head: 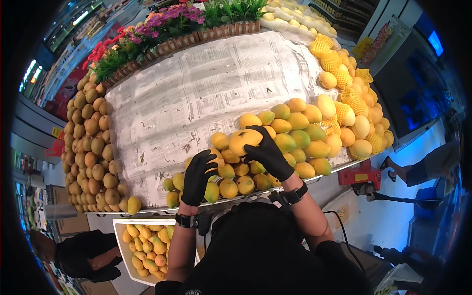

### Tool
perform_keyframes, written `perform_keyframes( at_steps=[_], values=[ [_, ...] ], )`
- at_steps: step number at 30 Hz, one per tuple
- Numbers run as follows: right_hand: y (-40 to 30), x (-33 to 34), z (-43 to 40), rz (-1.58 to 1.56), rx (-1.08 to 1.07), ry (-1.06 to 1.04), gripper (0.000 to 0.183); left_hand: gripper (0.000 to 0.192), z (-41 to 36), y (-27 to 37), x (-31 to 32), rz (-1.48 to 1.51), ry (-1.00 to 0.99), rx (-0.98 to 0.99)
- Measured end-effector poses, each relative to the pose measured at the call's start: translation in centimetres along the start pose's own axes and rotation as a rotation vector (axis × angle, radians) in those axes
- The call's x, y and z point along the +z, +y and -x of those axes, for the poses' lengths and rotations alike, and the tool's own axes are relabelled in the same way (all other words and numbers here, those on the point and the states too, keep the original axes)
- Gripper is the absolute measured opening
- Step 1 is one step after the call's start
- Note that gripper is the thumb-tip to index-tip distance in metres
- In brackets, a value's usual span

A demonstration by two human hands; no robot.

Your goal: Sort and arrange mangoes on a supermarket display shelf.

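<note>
My right hand, in a black glove, grips a large yellow mango above the front part of the display. Its fingers wrap the right side of the fruit, which has a dark mark on top. My left hand, also gloved in black, is low over the mangoes with curled fingers. Its fingertips overlap another yellow mango; whether they grasp it or only rest against it is unclear. Below and around both hands, yellow-green mangoes lie in rows on the newspaper-lined display.
Brown round fruit are piled at left. Yellow fruit, some in foam nets, are heaped at right. A planter fence with flowers borders the back. Below, a white box holds mangoes. A person stands at lower left; a red pallet jack is at right.
</note>
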State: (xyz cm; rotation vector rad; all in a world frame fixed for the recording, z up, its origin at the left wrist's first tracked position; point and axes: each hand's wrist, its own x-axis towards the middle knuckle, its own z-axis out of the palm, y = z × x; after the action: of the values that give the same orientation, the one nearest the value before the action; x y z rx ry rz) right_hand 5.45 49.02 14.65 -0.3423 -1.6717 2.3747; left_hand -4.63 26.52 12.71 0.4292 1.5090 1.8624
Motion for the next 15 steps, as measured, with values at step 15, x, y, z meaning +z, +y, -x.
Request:
perform_keyframes(
  at_steps=[15],
  values=[
    [-6.7,-16.5,-1.5,-0.139,-0.285,0.435,0.053,0.041,1.5,-0.2,-1.7,-0.051,0.055,0.073]
  ],
)
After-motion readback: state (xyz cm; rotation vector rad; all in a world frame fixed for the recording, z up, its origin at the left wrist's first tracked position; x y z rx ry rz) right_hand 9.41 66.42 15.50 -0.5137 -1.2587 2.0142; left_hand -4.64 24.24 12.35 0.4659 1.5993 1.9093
